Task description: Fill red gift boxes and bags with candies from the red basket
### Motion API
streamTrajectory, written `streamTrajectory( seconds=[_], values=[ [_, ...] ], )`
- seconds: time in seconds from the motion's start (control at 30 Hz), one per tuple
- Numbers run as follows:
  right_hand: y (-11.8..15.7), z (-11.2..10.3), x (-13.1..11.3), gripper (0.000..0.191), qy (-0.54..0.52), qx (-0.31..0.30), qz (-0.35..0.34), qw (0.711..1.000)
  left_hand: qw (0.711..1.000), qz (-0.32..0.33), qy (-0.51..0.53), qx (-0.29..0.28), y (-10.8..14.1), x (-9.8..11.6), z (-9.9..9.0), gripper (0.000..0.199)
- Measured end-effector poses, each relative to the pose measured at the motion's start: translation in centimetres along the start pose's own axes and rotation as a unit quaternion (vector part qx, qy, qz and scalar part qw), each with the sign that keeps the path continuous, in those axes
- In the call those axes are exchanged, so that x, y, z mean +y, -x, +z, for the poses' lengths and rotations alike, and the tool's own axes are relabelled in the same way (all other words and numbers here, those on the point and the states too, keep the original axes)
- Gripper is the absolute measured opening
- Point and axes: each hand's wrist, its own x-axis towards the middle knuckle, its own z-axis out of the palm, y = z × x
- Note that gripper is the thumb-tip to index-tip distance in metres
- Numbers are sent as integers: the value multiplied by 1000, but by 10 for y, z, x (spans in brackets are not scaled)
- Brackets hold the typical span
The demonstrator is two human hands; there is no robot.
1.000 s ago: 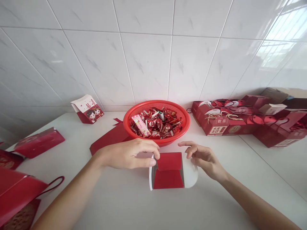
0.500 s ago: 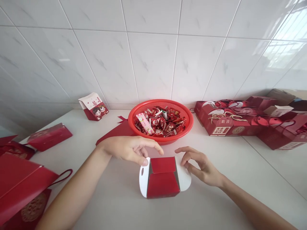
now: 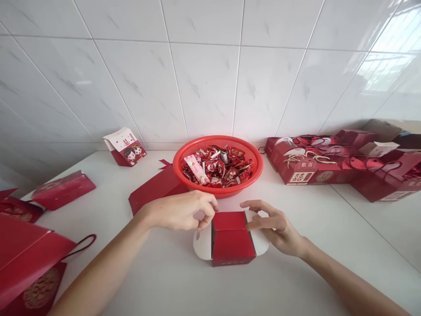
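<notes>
A small red gift box (image 3: 233, 245) with a closed red top panel stands on the table in front of me. Its white side flaps are folded outward, the left flap (image 3: 203, 243) pierced by a hand hole and the right flap (image 3: 261, 241) partly covered. My left hand (image 3: 187, 210) has its fingers curled at the box's back left corner; whatever lies between the fingertips is hidden. My right hand (image 3: 278, 228) is open over the right flap, one finger touching the top panel's right edge and another stretched above it.
Behind the box stands a red basket (image 3: 219, 189) of wrapped sweets. A flat red piece (image 3: 148, 188) lies left of it. Red gift boxes (image 3: 302, 169) crowd the right. A small printed box (image 3: 131, 151) and more red packaging (image 3: 29, 259) sit left; a tiled wall (image 3: 204, 79) rises behind.
The box has shifted slightly right and turned a little. My left thumb has come off the front of the left flap and its fingers have curled in. One right finger has moved onto the top panel's edge.
</notes>
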Motion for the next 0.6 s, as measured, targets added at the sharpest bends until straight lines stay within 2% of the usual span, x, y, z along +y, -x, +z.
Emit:
streamTrajectory(
  seconds=[0.17,0.27,0.33,0.4,0.5,0.6],
  values=[
    [-1,-1,-3,47,63,11,22,998,999,-6,50,9,1,0,-1,33],
    [-3,-2,-5,44,70,3,69,995,998,-2,62,23,0,-2,-2,56],
    [-3,-3,-6,39,58,-14,101,993,996,1,89,29,-2,-5,-1,76],
    [-3,-4,-7,45,51,-40,121,991,992,-4,123,24,-3,-11,0,88],
    [-5,-8,-10,67,76,-85,127,985,989,-3,151,-3,-6,-19,2,95],
    [-8,-12,-16,64,118,-112,120,979,990,-8,141,-27,-7,-24,3,98]
  ],
)
